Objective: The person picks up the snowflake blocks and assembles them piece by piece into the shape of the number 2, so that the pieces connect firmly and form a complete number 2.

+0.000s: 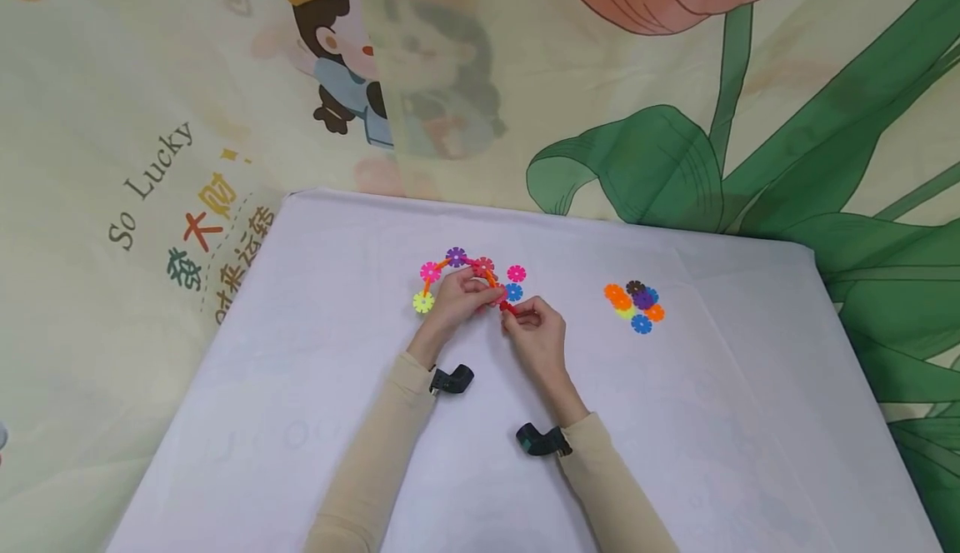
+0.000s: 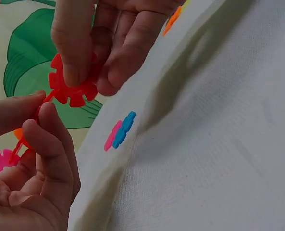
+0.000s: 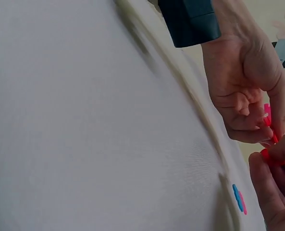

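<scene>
My right hand (image 1: 538,336) pinches a red notched plastic disc (image 2: 60,91) between thumb and fingers. With thumb and fingers my left hand (image 1: 459,299) pinches the end of a curved chain of interlocking discs. In the left wrist view the red disc's edge meets the piece at the left fingertips; how deep the notches sit cannot be told. Along the chain, a yellow-green disc (image 1: 423,302), a pink disc (image 1: 431,271), a purple disc (image 1: 456,257) and a coral-red disc (image 1: 483,266) show, with orange ones edge-on between some. The left hand hides part of the chain.
A loose pink disc (image 1: 517,273) and a blue disc (image 1: 514,291) lie just beyond the hands. To the right sits a small pile with an orange disc (image 1: 617,296), a blue disc (image 1: 641,324) and several others. A white cloth (image 1: 300,420) covers the table.
</scene>
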Motion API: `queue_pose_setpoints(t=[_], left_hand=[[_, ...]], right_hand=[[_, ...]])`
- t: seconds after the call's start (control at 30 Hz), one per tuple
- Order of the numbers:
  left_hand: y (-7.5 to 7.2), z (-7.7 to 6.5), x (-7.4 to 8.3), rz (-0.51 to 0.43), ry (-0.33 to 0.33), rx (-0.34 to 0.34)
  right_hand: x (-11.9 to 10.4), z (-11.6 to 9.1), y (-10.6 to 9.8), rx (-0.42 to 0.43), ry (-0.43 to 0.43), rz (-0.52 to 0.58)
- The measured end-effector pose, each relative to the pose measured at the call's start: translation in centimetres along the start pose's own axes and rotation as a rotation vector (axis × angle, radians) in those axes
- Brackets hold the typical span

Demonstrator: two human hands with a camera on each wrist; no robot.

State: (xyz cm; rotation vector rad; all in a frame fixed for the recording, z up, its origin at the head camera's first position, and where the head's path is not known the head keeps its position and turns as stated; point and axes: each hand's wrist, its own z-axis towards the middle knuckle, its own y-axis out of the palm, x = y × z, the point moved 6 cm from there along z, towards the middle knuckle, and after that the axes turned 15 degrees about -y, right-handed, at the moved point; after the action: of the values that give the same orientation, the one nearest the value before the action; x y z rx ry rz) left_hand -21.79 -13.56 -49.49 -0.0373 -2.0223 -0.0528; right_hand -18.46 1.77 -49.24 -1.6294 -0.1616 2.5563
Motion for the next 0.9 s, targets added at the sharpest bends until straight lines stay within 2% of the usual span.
queue_pose_setpoints(t=[0.13, 0.4, 0.57, 0.67, 0.7, 0.8, 0.9], left_hand=[[0.2, 0.1, -0.2, -0.042, -0.019, -0.021], [0.6, 0.1, -0.6, -0.017, -0.07, -0.001], [0.9, 0.0, -0.1, -0.005, -0.074, 0.004], [0.7, -0.2, -0.1, -0.003, -0.093, -0.002], [0.6, -0.2, -0.1, 0.0, -0.102, -0.003], [0.3, -0.1, -0.4, 0.011, -0.127, -0.02], [0.1, 0.0, -0.5, 0.027, -0.128, -0.031]], right_hand=[[-0.2, -0.3, 0.2, 0.02, -0.065, -0.022], [-1.5, -0.3, 0.1, 0.0, -0.326, -0.316], [-2.2, 0.2, 0.0, -0.034, -0.36, -0.382], [-2.4, 0.5, -0.1, -0.112, -0.331, -0.361], [-2.2, 0.7, -0.1, -0.153, -0.298, -0.329], [-1.2, 1.2, -0.7, -0.218, -0.127, -0.236], [0.2, 2.3, -1.6, -0.216, 0.001, -0.303]])
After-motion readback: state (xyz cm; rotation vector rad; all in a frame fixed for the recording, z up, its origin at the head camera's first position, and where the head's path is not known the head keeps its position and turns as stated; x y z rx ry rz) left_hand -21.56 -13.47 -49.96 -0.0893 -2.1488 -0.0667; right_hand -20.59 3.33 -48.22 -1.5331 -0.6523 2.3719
